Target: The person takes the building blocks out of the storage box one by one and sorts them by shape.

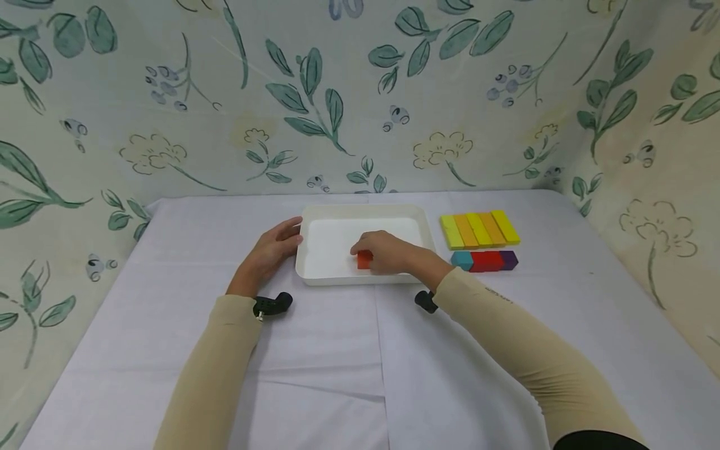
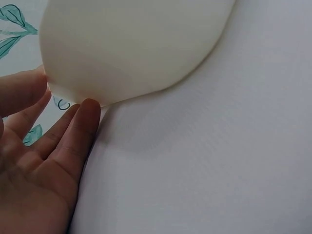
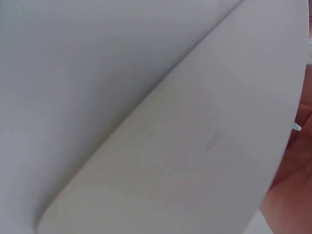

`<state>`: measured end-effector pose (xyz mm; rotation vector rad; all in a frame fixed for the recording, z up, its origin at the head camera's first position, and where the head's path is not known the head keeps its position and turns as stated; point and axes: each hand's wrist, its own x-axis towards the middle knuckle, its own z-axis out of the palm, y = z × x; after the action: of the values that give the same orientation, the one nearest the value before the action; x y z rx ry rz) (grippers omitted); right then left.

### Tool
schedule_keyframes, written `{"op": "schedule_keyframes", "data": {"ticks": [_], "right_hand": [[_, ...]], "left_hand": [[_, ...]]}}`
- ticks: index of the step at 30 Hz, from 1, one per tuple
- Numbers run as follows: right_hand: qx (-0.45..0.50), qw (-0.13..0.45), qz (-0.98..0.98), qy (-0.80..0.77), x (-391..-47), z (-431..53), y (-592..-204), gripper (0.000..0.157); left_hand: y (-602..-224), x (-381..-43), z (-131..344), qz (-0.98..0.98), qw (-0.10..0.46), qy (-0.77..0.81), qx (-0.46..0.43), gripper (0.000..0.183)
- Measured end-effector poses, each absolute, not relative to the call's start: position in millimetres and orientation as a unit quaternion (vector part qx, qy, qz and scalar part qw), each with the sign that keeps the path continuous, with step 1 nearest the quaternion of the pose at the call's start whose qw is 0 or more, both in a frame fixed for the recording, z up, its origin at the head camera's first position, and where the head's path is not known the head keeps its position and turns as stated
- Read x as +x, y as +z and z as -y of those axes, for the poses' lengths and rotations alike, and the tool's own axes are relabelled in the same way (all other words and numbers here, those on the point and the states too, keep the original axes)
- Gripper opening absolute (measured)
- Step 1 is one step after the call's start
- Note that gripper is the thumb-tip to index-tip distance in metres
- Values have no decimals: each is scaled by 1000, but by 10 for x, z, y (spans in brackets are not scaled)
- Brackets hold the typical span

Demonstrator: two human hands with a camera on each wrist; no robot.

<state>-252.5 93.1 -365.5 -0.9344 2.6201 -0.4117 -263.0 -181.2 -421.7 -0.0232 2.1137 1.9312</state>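
A white rectangular tray (image 1: 329, 240) with a raised rim lies on the cloth. My left hand (image 1: 270, 253) is at its left end, thumb and fingertips touching the outer wall. In the left wrist view those fingers (image 2: 87, 117) reach fairly straight to the tray's edge. Over the inside of the tray, my right hand (image 1: 388, 251) holds an orange-red block (image 1: 364, 260) in its fingers, near the tray's middle. In the right wrist view the tray wall (image 3: 170, 146) hides most of that hand; only part of the palm (image 3: 292, 175) shows at the right edge.
Right of the tray lies a row of yellow and orange blocks (image 1: 480, 229), side by side. In front of it sits a shorter row with a teal block (image 1: 462, 260), red blocks (image 1: 487, 260) and a purple block (image 1: 509, 260). Leaf-patterned fabric (image 1: 315, 106) stands behind the white tablecloth (image 1: 320, 356).
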Motion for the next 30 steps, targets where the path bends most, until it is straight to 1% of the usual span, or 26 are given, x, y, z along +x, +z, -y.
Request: {"op": "schedule_keyframes", "data": {"ticks": [5,20,30], "right_hand": [[-339,161,-915,-151,-2526,-932,-3674,42],[-342,155,-914,-154,-2522,-962,-3687,40],[-320,117,-922,-183,-2558,-1146,-3503,42]], "left_hand": [[-4228,-2633,1807,-740,133,659,-15,61],[-4250,-2630,1820,-732,140,667,-8,63],[-4245,-2646,1826,-736,137,663,-16,62]]}}
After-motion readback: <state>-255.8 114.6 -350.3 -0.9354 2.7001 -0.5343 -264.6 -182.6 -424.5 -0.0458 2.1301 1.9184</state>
